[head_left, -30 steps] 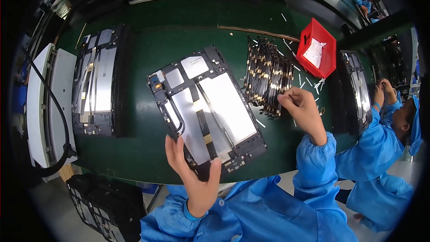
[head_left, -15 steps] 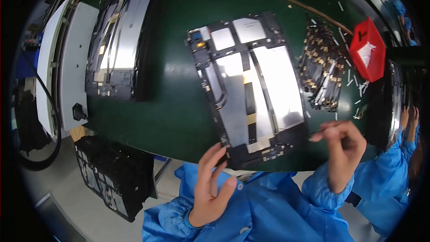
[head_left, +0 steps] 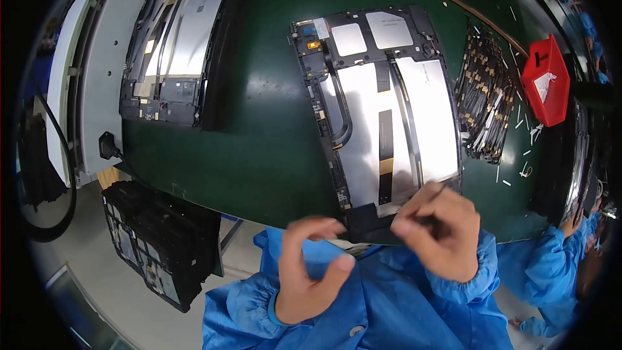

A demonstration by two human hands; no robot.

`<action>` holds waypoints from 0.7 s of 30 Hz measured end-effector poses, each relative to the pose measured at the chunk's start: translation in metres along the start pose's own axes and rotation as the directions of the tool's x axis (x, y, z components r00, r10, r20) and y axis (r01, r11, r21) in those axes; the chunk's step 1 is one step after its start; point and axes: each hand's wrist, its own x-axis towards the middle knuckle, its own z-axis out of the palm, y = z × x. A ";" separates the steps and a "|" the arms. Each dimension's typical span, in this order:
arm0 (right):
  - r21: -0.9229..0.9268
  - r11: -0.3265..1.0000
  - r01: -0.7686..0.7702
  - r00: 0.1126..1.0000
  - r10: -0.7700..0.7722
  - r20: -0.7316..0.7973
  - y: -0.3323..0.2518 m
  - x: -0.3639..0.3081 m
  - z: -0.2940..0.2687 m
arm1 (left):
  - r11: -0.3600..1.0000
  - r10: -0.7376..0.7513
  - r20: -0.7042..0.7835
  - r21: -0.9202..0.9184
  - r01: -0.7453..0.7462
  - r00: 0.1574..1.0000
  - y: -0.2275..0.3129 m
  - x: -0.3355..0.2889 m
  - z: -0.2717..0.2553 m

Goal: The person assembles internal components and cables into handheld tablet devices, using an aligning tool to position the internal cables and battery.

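An opened tablet [head_left: 430, 120] lies on the green table in front of me, its silvery panels, black frame and ribbon cables facing up. My right hand [head_left: 444, 230] is over its near right corner, fingers bent and pressed together; what they hold, if anything, is too small to make out. Close to the tablet's near left corner, my left hand [head_left: 311, 272] is held with thumb and fingers apart, and nothing shows in it. A pile of thin black strips [head_left: 486, 100] with gold-coloured ends lies just right of the tablet.
A second opened tablet [head_left: 210, 26] lies far left, beside a white-grey box [head_left: 116, 78] and a black plug [head_left: 109, 145]. At right, a red bin [head_left: 554, 104] holds white scraps. Stacked black frames [head_left: 155, 253] stand below the table edge at left. Another person's blue sleeve [head_left: 551, 266] shows at right.
My right hand has moved left, from beside the tablet to over its near edge. My left hand has drawn back from the tablet's corner. The whole view has shifted a little.
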 end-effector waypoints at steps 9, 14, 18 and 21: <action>0.051 0.998 0.037 0.969 -0.048 0.242 -0.010 0.003 0.013 | 0.951 0.119 0.064 0.278 -0.133 0.991 0.001 0.015 -0.003; 0.045 0.999 0.015 0.967 -0.026 0.255 -0.011 0.013 0.010 | 0.983 0.083 0.188 0.147 -0.112 0.979 -0.015 0.014 -0.014; -0.190 0.981 0.036 0.990 -0.009 0.140 -0.008 0.019 0.018 | 0.993 0.115 -0.044 0.010 -0.115 0.992 -0.016 0.027 -0.003; -0.319 0.931 0.179 0.984 -0.173 0.046 0.006 0.018 0.028 | 0.974 0.197 -0.151 0.145 -0.176 0.969 -0.016 0.046 -0.001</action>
